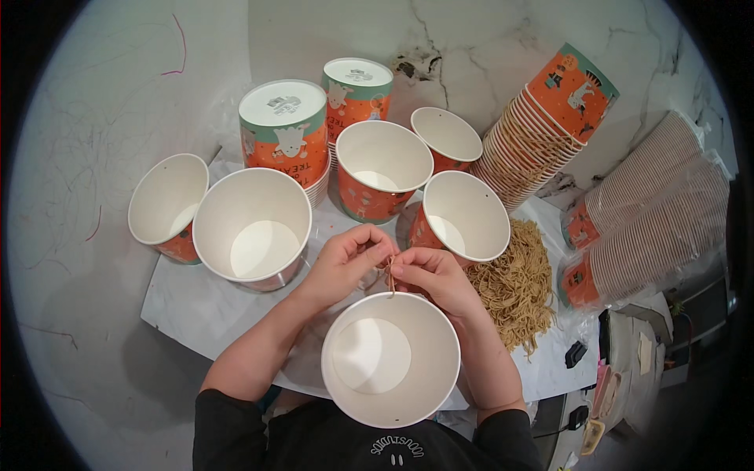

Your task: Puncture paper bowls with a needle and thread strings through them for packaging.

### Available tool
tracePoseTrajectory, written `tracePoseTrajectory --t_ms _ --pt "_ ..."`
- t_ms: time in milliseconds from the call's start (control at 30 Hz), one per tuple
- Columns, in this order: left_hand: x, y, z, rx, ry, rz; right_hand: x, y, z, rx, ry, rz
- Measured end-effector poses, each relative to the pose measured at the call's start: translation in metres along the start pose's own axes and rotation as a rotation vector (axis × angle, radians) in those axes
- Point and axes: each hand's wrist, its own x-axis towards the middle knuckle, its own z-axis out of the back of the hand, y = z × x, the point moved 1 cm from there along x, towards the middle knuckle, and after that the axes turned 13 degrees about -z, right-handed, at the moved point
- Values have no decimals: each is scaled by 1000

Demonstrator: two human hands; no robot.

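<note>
A white-lined paper bucket point(436, 357) rests against my body at the table's front edge, its open mouth facing up. Just beyond its far rim my left hand point(342, 263) and my right hand point(441, 281) meet. Both pinch a thin tan cord point(391, 284), which runs down to the bucket's rim; fingers partly hide the loop or knot in it. A small dark hole shows in the near side of the rim. To the right of my right hand lies a heap of tan cords point(514, 286).
Open orange buckets point(251, 188) point(463, 208) stand beyond my hands. Behind them are upside-down bucket stacks point(283, 145). A tall stack point(534, 133) leans at the back right, beside plastic-wrapped stacks point(652, 228). The white table point(184, 286) meets a marbled wall; a black plug point(576, 355) lies right.
</note>
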Motion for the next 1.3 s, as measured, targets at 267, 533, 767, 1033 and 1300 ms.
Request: tracePoseTrajectory --t_ms 267,533,767,1033,1300 --pt "2 -11 -1 -35 83 -27 -2 1 2 131 101 -53" --pt "1 -7 -1 -29 76 -43 -3 0 0 111 118 -66" --pt "2 -12 1 45 67 6 -4 0 -1 55 121 -27" --pt "0 -21 4 17 83 -85 -7 4 -6 15 71 -12" --pt "2 -27 1 251 99 -147 -14 5 -12 -188 -41 93"
